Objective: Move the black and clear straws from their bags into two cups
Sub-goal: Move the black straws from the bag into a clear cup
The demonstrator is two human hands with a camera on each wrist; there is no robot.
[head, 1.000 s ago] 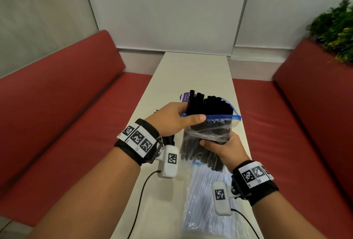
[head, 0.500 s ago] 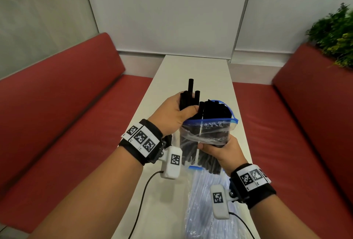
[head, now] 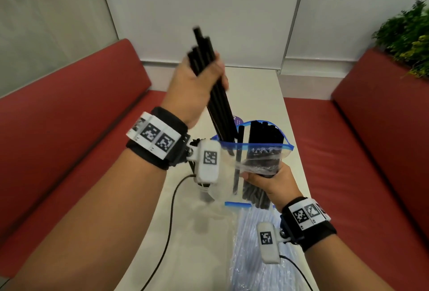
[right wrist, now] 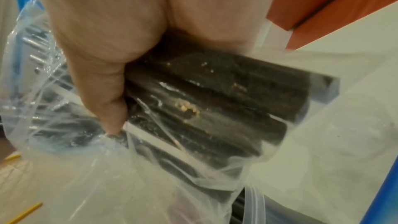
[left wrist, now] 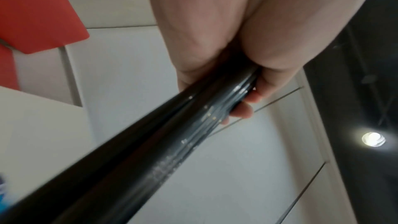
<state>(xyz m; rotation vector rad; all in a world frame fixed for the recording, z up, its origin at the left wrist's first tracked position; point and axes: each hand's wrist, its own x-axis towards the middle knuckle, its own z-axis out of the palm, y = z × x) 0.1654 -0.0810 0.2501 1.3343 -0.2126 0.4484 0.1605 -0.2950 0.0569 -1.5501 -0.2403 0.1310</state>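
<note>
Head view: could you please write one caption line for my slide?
Left hand lifts a bundle of black straws from the bag held by the right hand.

A long white rectangular table (head: 260, 86) is running away toward the pale panelled wall (head: 204, 9). Red cushioned benches (head: 69, 114) are flanking the table on both sides, and a leafy green plant (head: 404, 35) is sitting beyond its far right corner.
</note>
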